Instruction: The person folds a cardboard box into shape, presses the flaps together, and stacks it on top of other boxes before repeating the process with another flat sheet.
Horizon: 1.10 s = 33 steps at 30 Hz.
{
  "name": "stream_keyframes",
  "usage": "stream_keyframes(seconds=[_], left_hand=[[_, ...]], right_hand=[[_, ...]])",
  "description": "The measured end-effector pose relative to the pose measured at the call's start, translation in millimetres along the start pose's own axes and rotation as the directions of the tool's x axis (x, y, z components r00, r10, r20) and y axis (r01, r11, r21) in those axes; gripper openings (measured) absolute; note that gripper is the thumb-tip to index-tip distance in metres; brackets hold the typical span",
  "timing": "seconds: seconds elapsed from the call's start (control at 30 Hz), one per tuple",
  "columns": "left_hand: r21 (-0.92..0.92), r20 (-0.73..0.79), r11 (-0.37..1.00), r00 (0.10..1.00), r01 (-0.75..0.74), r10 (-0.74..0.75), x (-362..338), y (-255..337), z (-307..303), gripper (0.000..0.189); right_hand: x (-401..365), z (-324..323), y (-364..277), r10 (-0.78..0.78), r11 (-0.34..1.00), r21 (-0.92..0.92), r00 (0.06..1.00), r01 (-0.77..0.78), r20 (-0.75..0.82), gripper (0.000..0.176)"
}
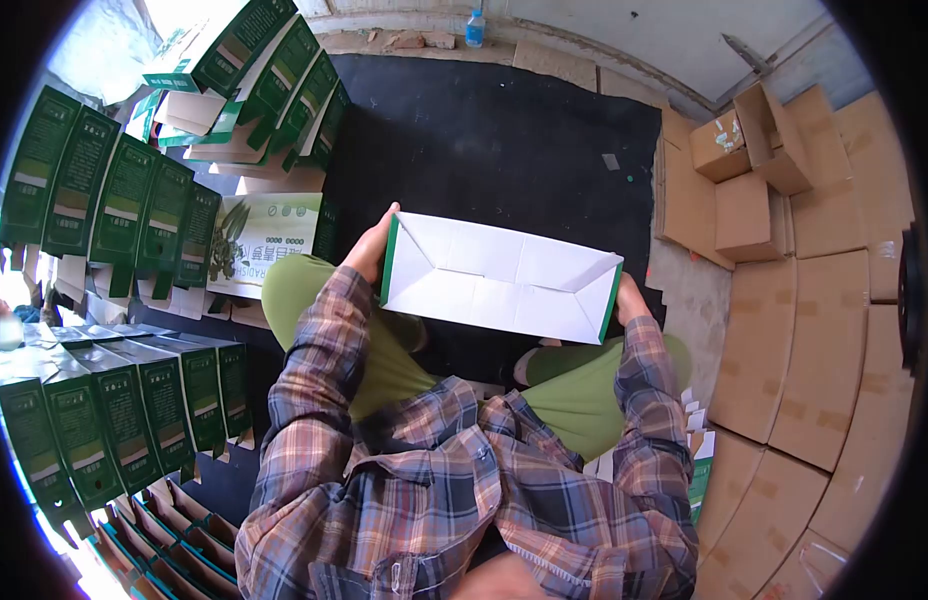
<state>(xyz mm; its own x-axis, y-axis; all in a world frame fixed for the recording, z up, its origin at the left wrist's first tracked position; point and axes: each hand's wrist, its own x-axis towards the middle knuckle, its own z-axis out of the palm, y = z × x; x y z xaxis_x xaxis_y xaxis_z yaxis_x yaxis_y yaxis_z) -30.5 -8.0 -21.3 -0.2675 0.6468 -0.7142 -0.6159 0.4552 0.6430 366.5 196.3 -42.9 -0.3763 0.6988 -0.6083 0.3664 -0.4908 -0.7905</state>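
Left hand: your left hand (369, 250) is closed on the left end of the white box (499, 278), with the thumb lying up along its green edge and the fingers hidden behind.
Right hand: your right hand (629, 298) is clasped on the right end, and only its back shows.
White box: one, held between your two hands above your knees, its folded white bottom facing you, sloping down to your right.
Mat: one black mat (504, 130) lies on the floor beyond the box.
Green boxes: a row of five green boxes (124, 200) stands to your left, with more rows above and below it.
Brown cartons: three small brown cartons (749, 215) sit together, well apart to your right.
Bottle: one bottle (474, 28) stands by the far wall.
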Motion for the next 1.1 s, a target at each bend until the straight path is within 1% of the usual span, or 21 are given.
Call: stream_keyframes(seconds=[0.07, 0.1, 0.17, 0.23, 0.3, 0.33, 0.4, 0.47, 0.5, 0.57, 0.63, 0.7, 0.77, 0.8, 0.83, 0.87, 0.9, 0.93, 0.97, 1.03, 1.1], left_hand=[[-0.128, 0.039, 0.981, 0.987, -0.148, 0.154, -19, 7, 10, 0.051], [-0.129, 0.04, 0.981, 0.988, -0.143, 0.149, -19, 7, 8, 0.051], [-0.147, 0.164, 0.892, 0.879, -0.427, 0.448, -23, 11, 8, 0.041], [-0.137, 0.118, 0.852, 0.846, -0.505, 0.52, -28, 13, 11, 0.03], [-0.226, 0.062, 0.85, 0.864, -0.476, 0.5, -29, 12, 8, 0.026], [-0.206, 0.001, 0.86, 0.879, -0.467, 0.477, -27, 15, 8, 0.028], [-0.126, -0.042, 0.912, 0.921, -0.39, 0.388, -22, 12, 11, 0.047], [-0.026, -0.074, 0.961, 0.959, -0.276, 0.274, -19, 7, 14, 0.059], [0.047, -0.055, 0.964, 0.963, -0.26, 0.262, -13, -1, 10, 0.06], [0.032, 0.016, 0.968, 0.968, -0.251, 0.25, -8, -8, 5, 0.049], [0.015, 0.021, 0.973, 0.973, -0.231, 0.231, -9, -9, 4, 0.046], [0.001, 0.026, 0.976, 0.976, -0.216, 0.216, -4, -11, 4, 0.042], [0.06, -0.068, 0.967, 0.965, -0.249, 0.253, 9, -17, 3, 0.04], [0.173, -0.069, 0.965, 0.975, -0.196, 0.21, 12, -19, -2, 0.043], [0.172, -0.073, 0.967, 0.976, -0.19, 0.204, 7, -16, 4, 0.043], [0.285, -0.084, 0.932, 0.963, -0.223, 0.256, 0, -12, 14, 0.045], [0.396, -0.086, 0.883, 0.947, -0.254, 0.311, -3, -9, 19, 0.047], [0.604, -0.094, 0.739, 0.894, -0.298, 0.437, 30, -22, -2, 0.049], [0.604, -0.093, 0.74, 0.895, -0.297, 0.435, 28, -19, 2, 0.049], [0.79, -0.022, 0.48, 0.765, -0.381, 0.643, 24, -16, 9, 0.054], [0.732, 0.005, 0.545, 0.804, -0.408, 0.595, 24, -12, 9, 0.056]], right_hand=[[-11, 2, -17, -0.03, 0.998, 0.05, 0.999, 0.032, -0.039, 0.056], [-17, 4, -24, -0.051, 0.993, 0.1, 0.996, 0.059, -0.079, 0.058], [-31, 5, -42, -0.09, 0.948, 0.299, 0.993, 0.11, -0.079, 0.06], [-35, 1, -48, -0.243, 0.895, 0.354, 0.962, 0.271, -0.122, 0.058], [-24, -11, -42, -0.303, 0.87, 0.359, 0.941, 0.338, -0.151, 0.057], [-26, -10, -48, -0.219, 0.905, 0.327, 0.958, 0.271, -0.187, 0.056], [-32, -3, -53, -0.132, 0.936, 0.286, 0.956, 0.207, -0.262, 0.051], [-34, 3, -54, -0.088, 0.957, 0.258, 0.981, 0.131, -0.171, 0.044], [-31, 2, -48, -0.063, 0.975, 0.204, 0.992, 0.085, -0.11, 0.043], [-28, 6, -33, -0.084, 0.987, 0.127, 0.993, 0.095, -0.088, 0.041], [-21, 0, -21, -0.02, 0.994, 0.103, 1.0, 0.017, 0.024, 0.038], [-12, 3, -14, -0.014, 0.988, 0.156, 0.999, 0.009, 0.03, 0.037], [-5, 8, -12, -0.013, 0.979, 0.204, 0.999, 0.006, 0.035, 0.036], [-3, 11, -10, -0.01, 0.994, 0.105, 1.0, 0.01, -0.003, 0.035], [2, 12, -6, -0.011, 1.0, 0.003, 0.999, 0.011, -0.041, 0.033], [3, 12, -6, -0.097, 0.995, 0.0, 0.995, 0.097, -0.007, 0.036], [3, 12, -5, -0.094, 0.996, 0.0, 0.996, 0.094, -0.006, 0.036], [-7, 21, -19, -0.073, 0.993, -0.096, 0.993, 0.063, -0.095, 0.037], [-13, 24, -26, -0.058, 0.982, -0.189, 0.981, 0.022, -0.187, 0.037], [-4, 21, -21, -0.113, 0.977, -0.204, 0.968, 0.067, -0.226, 0.036], [4, 18, -18, -0.266, 0.94, -0.272, 0.94, 0.204, -0.215, 0.036]])
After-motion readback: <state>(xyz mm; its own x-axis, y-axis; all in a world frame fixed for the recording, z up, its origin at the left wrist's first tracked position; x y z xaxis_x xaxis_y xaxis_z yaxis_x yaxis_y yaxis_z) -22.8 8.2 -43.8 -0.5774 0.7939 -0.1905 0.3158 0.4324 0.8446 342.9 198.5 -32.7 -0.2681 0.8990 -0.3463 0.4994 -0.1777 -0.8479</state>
